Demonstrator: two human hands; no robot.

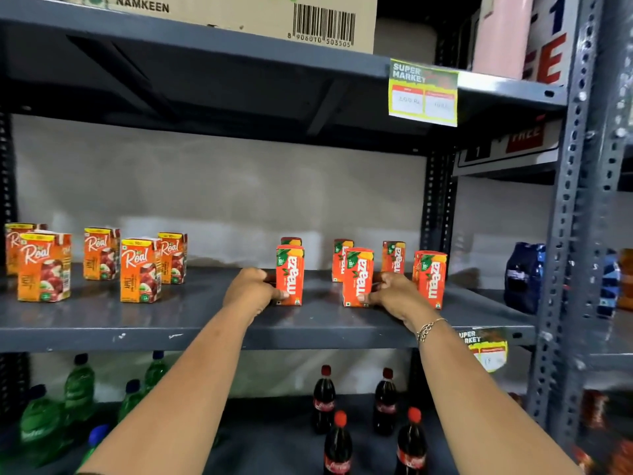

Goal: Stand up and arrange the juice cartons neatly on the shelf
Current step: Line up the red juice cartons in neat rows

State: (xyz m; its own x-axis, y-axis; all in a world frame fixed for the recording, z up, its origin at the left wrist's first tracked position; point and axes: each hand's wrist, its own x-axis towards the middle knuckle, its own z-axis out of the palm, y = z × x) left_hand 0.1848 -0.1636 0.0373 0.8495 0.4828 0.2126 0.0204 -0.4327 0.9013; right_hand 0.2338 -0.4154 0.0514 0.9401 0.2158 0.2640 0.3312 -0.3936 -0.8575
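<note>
Several small juice cartons stand upright on the grey metal shelf [191,323]. On the left are orange Real apple cartons [140,270], staggered in two rows. On the right are red-orange Maaza cartons in two rows. My left hand [251,291] grips the front-left Maaza carton [290,274] from its left side. My right hand [394,294], with a bracelet at the wrist, grips the front-middle Maaza carton [358,277] from its right side. A third front Maaza carton [431,278] stands free at the right, with three more behind.
Below, green soda bottles [78,387] and cola bottles [323,399] stand on the lower shelf. A cardboard box [239,12] sits on the shelf above, with a price tag [423,92] on its edge. A perforated upright post [575,217] bounds the right, dark blue packets [522,275] beside it.
</note>
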